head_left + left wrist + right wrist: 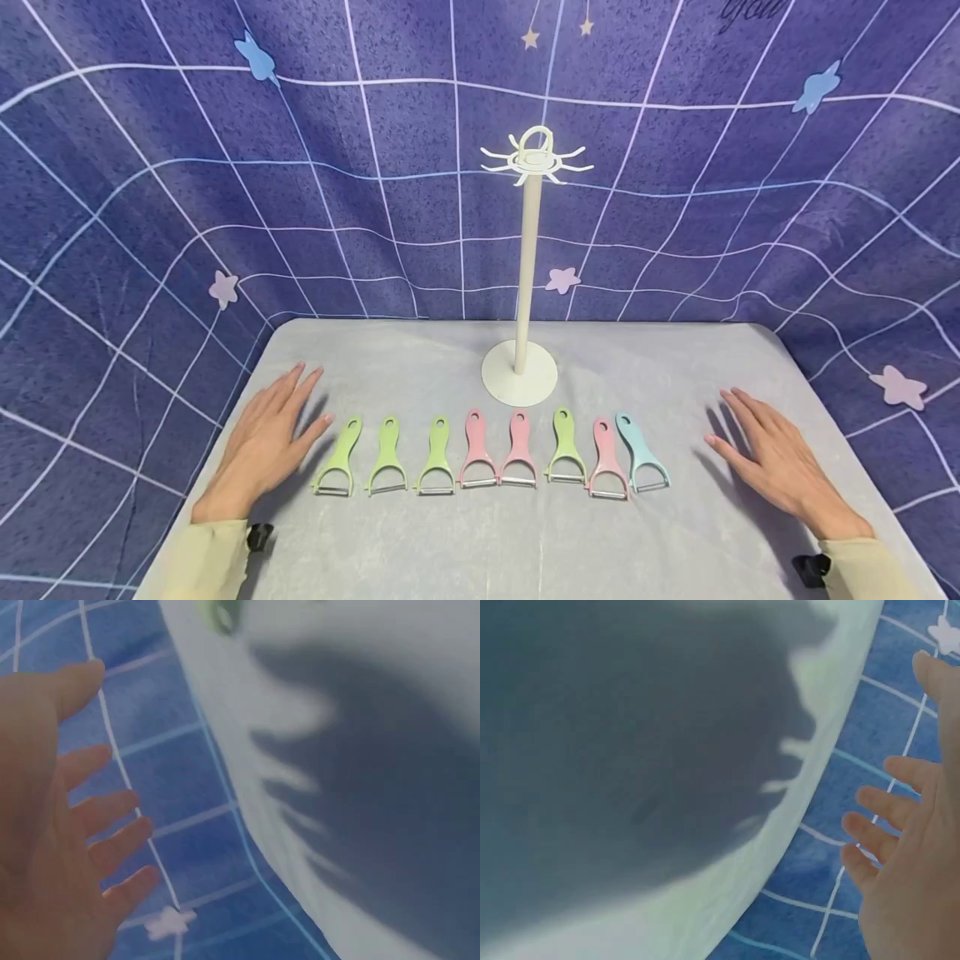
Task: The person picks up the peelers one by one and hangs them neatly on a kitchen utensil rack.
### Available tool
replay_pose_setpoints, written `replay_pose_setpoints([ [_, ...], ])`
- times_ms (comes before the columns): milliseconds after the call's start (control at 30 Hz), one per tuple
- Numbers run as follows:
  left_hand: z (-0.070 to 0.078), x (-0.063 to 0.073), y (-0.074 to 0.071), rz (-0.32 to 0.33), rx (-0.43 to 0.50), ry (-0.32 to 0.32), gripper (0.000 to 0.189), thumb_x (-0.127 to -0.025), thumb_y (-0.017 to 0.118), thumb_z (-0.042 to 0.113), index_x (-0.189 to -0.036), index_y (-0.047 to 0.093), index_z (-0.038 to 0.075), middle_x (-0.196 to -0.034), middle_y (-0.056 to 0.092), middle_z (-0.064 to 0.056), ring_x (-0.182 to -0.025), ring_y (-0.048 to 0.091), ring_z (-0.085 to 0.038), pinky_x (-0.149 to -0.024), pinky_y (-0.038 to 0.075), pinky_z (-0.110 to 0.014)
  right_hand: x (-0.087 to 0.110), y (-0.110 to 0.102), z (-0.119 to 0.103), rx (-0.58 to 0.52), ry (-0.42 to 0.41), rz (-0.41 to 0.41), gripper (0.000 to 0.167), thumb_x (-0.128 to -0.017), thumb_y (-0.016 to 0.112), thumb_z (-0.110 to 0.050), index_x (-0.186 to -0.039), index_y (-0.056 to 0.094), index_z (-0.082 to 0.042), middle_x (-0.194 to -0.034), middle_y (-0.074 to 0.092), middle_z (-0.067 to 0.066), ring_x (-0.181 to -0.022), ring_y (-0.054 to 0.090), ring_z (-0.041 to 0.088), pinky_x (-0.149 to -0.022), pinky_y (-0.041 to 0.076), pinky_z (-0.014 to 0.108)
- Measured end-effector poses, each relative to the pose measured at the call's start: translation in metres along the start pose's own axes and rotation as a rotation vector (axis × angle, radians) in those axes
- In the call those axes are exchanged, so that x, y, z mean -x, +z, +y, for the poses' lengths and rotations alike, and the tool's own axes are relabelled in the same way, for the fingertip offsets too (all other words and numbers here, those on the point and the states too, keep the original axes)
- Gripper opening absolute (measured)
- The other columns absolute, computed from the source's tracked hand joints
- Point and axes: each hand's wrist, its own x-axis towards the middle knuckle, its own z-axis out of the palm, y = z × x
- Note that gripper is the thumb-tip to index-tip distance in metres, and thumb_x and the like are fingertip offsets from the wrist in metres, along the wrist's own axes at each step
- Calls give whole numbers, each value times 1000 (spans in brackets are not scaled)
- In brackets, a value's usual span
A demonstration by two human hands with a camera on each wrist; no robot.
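Note:
Several Y-shaped peelers lie in a row across the table, handles pointing to the back. From the left come a green peeler, two more green ones, two pink peelers, a green one, a pink one and a blue peeler. My left hand hovers left of the row, nearest the first green peeler, fingers spread and holding nothing. Out to the right of the blue peeler, my right hand is also held over the table with nothing in it. Both wrist views show relaxed, extended fingers.
Behind the row stands a white rack with a round base, a tall pole and a ring of hooks on top. The grey table meets a blue-purple gridded curtain at its back and sides.

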Motion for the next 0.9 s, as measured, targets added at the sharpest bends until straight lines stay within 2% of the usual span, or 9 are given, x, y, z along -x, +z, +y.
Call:
replay_pose_setpoints([
  [200, 28, -23, 0, 38, 43, 26, 70, -106, 67, 41, -165, 42, 11, -167, 43, -19, -150, 42, -46, -123, 33, -61, -12, 0, -16, 12, -22, -4, 71, -96, 80, -36, -151, 53, 1, -148, 55, 30, -133, 50, 55, -111, 37, 70],
  [467, 63, -49, 10, 71, 104, 32, 65, -106, 67, 41, -161, 48, 13, -162, 50, -15, -147, 48, -41, -119, 40, -62, -26, 3, -38, 26, -48, -29, 65, -95, 82, -39, -142, 61, 2, -135, 64, 25, -123, 59, 50, -102, 46, 66],
  [667, 89, -67, 16, 20, 176, 34, 66, -107, 64, 48, -163, 47, 17, -163, 49, -13, -149, 47, -38, -118, 43, -63, -32, 6, -56, 28, -46, -43, 52, -94, 82, -37, -129, 71, -1, -122, 71, 18, -113, 67, 44, -89, 56, 65],
  [800, 105, -76, 23, -16, 246, 28, 65, -108, 60, 52, -162, 47, 20, -164, 49, -10, -150, 47, -36, -117, 45, -63, -36, 7, -72, -24, 21, -113, 47, -98, 78, -42, -127, 74, -5, -112, 73, 10, -102, 71, 33, -78, 60, 57],
  [900, 115, -81, 30, -41, 292, 20, 64, -108, 59, 55, -163, 47, 23, -164, 49, -8, -150, 47, -33, -116, 46, -62, -39, 8, -83, -64, 81, -172, 47, -100, 75, -46, -126, 75, -7, -106, 73, 4, -93, 70, 24, -71, 59, 48],
])
